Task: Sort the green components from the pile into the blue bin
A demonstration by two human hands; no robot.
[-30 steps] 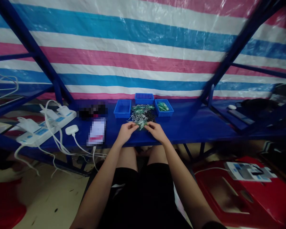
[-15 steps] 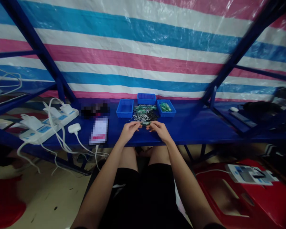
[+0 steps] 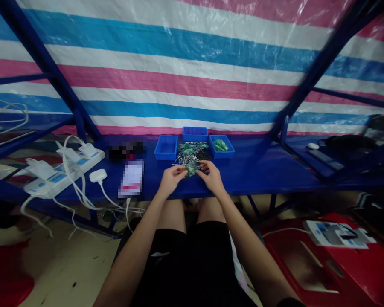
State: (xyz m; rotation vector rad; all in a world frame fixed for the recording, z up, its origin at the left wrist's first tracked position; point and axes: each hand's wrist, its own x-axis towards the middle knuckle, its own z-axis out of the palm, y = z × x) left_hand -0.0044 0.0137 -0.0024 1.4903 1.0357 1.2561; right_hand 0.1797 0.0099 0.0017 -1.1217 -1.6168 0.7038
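Note:
Between my two hands is a small green-tinted clear plastic bag, held just in front of a pile of screws. My left hand pinches the bag's left side with thumb and fingers. At its right edge, my right hand has the thumb and fingertips closed on it. What the bag contains is too small to make out. Silvery screws lie at the pile's left, dark ones at its right, and more green bags rest on its far side.
Around the pile stand a left blue bin, a back blue bin and a right blue bin with green bags inside. A phone, white charger and power strip with trailing cables lie at left. A red stool stands at right.
The green bag has been raised and turned, so more of its face shows between my hands. My fingers have shifted along its edges. The view has tilted slightly.

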